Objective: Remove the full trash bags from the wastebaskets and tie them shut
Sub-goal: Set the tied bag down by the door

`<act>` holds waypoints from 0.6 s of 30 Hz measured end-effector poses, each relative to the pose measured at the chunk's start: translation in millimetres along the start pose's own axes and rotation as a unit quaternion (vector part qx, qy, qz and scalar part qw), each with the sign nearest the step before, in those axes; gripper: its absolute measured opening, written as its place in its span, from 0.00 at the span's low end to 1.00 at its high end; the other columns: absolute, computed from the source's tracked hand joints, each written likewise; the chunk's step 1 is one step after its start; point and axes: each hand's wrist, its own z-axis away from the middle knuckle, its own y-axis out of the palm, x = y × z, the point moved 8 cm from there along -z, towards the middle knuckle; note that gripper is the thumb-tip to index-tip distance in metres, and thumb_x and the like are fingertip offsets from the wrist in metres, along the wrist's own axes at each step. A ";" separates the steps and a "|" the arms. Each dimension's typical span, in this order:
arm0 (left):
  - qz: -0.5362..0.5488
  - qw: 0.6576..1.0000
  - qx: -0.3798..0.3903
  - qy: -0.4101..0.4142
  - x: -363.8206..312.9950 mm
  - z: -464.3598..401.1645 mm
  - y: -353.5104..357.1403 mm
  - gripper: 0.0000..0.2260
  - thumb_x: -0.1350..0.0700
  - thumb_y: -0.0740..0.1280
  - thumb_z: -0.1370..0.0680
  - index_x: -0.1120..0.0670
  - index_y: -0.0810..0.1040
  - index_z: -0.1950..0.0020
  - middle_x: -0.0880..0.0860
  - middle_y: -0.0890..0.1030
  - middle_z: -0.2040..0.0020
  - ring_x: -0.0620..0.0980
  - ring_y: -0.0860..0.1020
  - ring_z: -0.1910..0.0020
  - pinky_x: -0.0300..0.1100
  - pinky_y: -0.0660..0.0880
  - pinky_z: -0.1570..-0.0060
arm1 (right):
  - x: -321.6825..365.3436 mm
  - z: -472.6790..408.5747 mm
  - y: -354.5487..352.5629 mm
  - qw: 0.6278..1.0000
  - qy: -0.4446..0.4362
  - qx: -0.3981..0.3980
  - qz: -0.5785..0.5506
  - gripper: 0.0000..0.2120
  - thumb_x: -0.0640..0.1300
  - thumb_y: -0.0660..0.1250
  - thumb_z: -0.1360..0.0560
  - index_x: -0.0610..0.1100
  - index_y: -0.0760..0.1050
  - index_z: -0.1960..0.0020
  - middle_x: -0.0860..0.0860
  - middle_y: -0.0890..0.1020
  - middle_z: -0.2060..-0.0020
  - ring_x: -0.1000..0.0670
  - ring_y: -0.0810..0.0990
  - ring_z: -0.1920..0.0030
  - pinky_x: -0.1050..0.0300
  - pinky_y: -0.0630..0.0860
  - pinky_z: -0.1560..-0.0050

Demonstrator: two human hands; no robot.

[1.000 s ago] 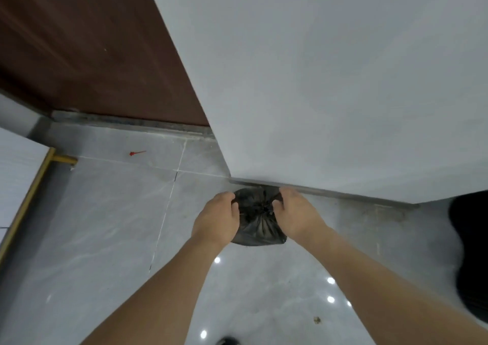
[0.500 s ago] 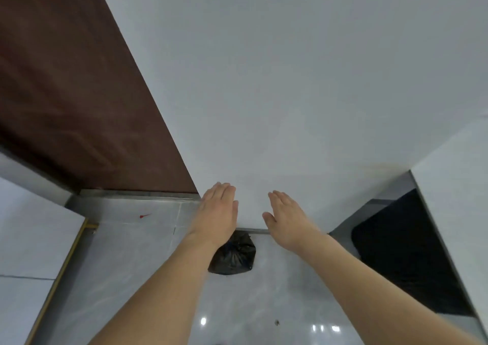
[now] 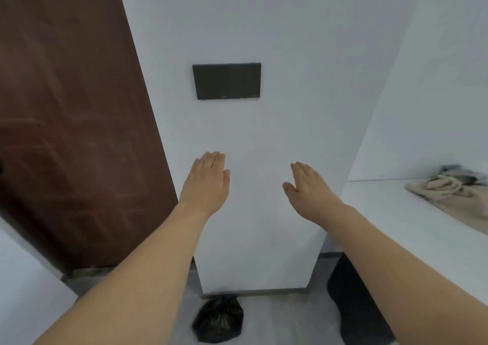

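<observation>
A small black trash bag (image 3: 218, 318), bunched closed at its top, sits on the grey tiled floor against the foot of the white wall. My left hand (image 3: 207, 183) and my right hand (image 3: 307, 190) are raised well above it in front of the wall, fingers straight and together, holding nothing. Neither hand touches the bag.
A dark switch panel (image 3: 227, 80) is set in the white wall. A brown door (image 3: 71, 122) stands at the left. A white counter (image 3: 412, 212) at the right carries crumpled beige cloth (image 3: 451, 191). A black shape (image 3: 353, 302) fills the gap under the counter.
My hands let go of the bag's top and rose, opening flat. The view tilted up, so the bag slid to the bottom of the frame.
</observation>
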 end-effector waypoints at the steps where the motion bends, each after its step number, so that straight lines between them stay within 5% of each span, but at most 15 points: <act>1: -0.001 1.000 0.006 0.008 -4.3 0.4 0.0 0.20 0.54 0.53 0.17 0.60 0.62 0.26 0.56 0.66 0.26 0.54 0.59 0.25 0.50 0.53 0.26 | 0.3 5.3 -2.2 1.000 0.002 -0.005 0.002 0.28 0.50 0.51 0.18 0.38 0.49 0.23 0.43 0.53 0.22 0.46 0.48 0.23 0.52 0.45 0.24; 9: 0.033 0.992 0.065 0.098 -67.2 -8.8 24.5 0.21 0.52 0.53 0.17 0.60 0.62 0.26 0.57 0.65 0.26 0.56 0.59 0.25 0.51 0.54 0.26 | -50.0 63.0 -16.9 0.994 0.103 -0.037 0.000 0.27 0.49 0.52 0.18 0.37 0.52 0.24 0.43 0.57 0.24 0.45 0.52 0.24 0.54 0.47 0.26; 18: 0.086 0.957 0.121 0.249 -250.3 38.5 65.4 0.22 0.51 0.50 0.16 0.59 0.57 0.23 0.55 0.61 0.23 0.54 0.55 0.23 0.50 0.49 0.24 | -185.9 222.4 -51.8 0.958 0.274 -0.075 0.025 0.24 0.47 0.53 0.19 0.34 0.58 0.27 0.40 0.64 0.28 0.42 0.59 0.28 0.51 0.54 0.29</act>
